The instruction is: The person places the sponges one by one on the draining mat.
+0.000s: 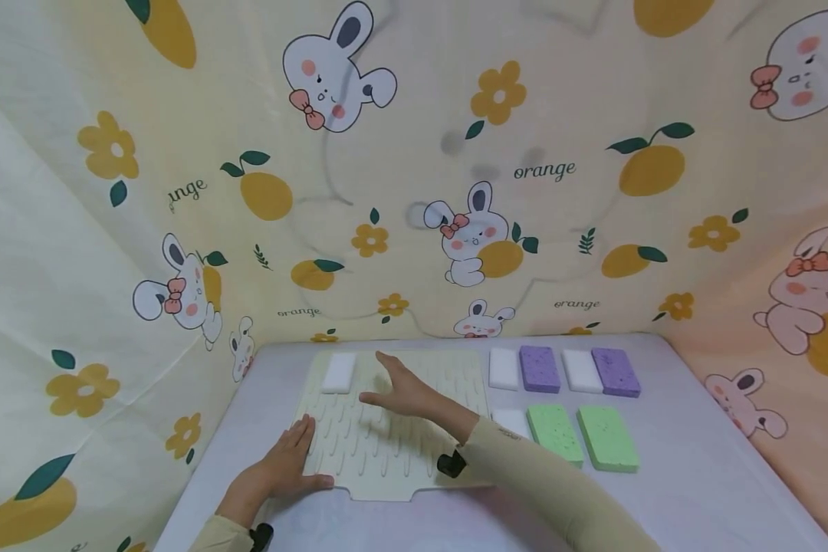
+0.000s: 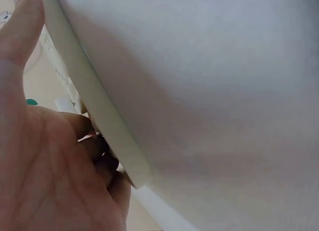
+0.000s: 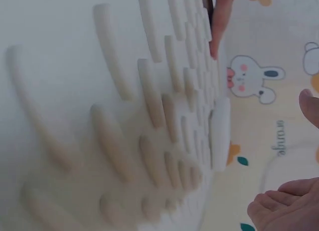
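A cream board with raised ridges (image 1: 379,491) lies flat on the table. One white sponge (image 1: 339,373) rests near its back left corner. My left hand (image 1: 286,464) lies against the board's left side, fingers extended along the edge and thumb by the front corner; the left wrist view shows the board's edge (image 2: 102,104) between thumb and fingers. Over the back middle of the board, my right hand (image 1: 403,389) hovers with thumb and fingers spread apart, nothing between them. In the right wrist view the white sponge (image 3: 220,133) stands beyond the ridges, apart from that hand.
Right of the board, a back row holds white sponges (image 1: 504,369) and purple sponges (image 1: 540,369). Nearer, two green sponges (image 1: 608,438) lie beside another white one (image 1: 510,420), partly behind the right forearm. A printed cloth (image 1: 400,261) hangs around the table (image 1: 697,483).
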Tool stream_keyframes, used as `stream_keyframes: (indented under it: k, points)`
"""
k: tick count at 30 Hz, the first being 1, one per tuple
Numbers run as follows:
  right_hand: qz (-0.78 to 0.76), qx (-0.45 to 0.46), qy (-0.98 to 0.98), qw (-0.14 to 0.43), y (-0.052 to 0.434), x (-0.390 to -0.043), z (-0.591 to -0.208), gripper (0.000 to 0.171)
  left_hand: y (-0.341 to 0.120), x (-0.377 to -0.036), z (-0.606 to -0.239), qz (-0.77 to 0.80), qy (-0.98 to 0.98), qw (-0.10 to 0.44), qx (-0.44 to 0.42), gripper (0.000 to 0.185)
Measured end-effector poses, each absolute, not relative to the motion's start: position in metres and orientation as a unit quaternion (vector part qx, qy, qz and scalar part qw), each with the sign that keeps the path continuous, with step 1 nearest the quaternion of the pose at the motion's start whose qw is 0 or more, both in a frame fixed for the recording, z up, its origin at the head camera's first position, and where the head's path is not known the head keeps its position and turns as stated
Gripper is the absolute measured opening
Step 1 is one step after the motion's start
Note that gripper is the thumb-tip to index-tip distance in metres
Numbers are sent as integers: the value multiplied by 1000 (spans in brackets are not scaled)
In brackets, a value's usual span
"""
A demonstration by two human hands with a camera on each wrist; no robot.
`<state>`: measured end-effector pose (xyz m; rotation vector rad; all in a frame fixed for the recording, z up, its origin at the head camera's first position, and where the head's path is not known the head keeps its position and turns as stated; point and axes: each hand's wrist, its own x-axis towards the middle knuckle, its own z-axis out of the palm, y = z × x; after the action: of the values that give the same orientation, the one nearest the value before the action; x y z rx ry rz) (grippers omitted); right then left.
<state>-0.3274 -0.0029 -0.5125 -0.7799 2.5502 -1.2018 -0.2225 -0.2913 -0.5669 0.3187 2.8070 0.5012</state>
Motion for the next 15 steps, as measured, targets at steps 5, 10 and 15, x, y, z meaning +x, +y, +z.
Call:
stream_keyframes:
  k: [5, 10, 15]
  points:
    - [-410, -272, 865, 96, 16, -319, -501, 102, -284, -217, -550, 166, 970, 148, 102, 134]
    - [-411, -271, 867, 83, 35, -312, -500, 102, -283, -216, -549, 179, 968, 142, 101, 134]
    - [-411, -264, 869, 78, 54, -307, -502, 102, -285, -217, -557, 178, 968, 141, 111, 139]
